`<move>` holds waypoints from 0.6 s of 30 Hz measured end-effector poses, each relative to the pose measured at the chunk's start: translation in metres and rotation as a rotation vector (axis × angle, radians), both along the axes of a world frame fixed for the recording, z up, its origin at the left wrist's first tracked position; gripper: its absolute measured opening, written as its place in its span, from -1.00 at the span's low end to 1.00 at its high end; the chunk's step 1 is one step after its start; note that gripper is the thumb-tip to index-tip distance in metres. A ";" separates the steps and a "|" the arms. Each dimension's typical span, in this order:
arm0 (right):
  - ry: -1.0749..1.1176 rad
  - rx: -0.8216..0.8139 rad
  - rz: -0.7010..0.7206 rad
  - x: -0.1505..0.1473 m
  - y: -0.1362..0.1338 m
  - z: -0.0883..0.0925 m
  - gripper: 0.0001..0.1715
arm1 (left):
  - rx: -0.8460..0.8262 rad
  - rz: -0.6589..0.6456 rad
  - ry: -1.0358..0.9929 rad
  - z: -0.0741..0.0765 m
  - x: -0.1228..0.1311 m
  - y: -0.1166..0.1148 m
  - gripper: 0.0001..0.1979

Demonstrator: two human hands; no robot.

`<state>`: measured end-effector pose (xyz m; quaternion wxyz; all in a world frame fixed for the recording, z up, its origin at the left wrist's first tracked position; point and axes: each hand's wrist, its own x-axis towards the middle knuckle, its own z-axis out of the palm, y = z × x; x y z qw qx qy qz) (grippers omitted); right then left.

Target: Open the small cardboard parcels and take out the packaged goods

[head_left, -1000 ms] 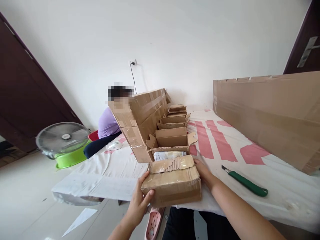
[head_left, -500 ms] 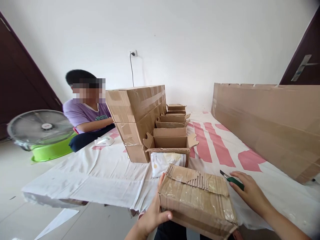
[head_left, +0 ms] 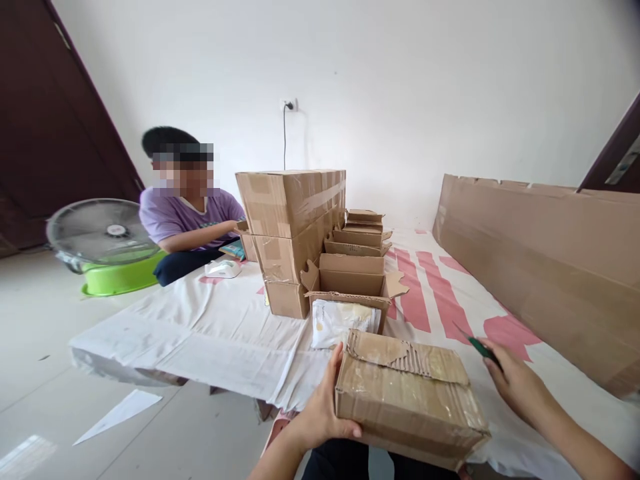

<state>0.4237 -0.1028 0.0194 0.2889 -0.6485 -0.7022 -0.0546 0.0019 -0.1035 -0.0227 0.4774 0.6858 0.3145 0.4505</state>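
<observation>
A closed cardboard box (head_left: 407,400), taped over and with a torn, ridged flap on its top, is tilted above my lap at the near table edge. My left hand (head_left: 325,407) grips its left end, thumb on the front face and fingers along the side. To the right of the box, my right hand (head_left: 517,383) is closed around the green handle of a utility knife (head_left: 483,349). Its blade is out and points up and left, apart from the box. Just behind the box, a white packet (head_left: 340,325) leans against an open cardboard box (head_left: 353,283).
Stacked taped cartons (head_left: 285,257) stand left of a row of open boxes. A large cardboard sheet (head_left: 525,267) borders the right side. Across the table sits a person in purple (head_left: 190,223), near a white device (head_left: 223,269) and a fan (head_left: 107,230).
The view has swung a little left. My right hand has turned the knife, its blade now farther from the box. A box and a teal packet have come into view by the other person.
</observation>
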 end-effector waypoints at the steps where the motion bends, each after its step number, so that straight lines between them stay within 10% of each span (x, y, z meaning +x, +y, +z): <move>1: -0.002 0.046 0.006 -0.005 -0.001 0.016 -0.51 | 0.032 0.004 0.012 -0.001 0.002 -0.001 0.36; 9: -0.178 0.149 0.526 -0.110 -0.046 0.122 -0.52 | 0.096 0.003 0.002 -0.003 0.003 -0.001 0.30; 18: -0.416 0.175 0.615 -0.184 -0.053 0.111 -0.59 | 0.057 -0.008 0.027 0.002 0.005 -0.003 0.37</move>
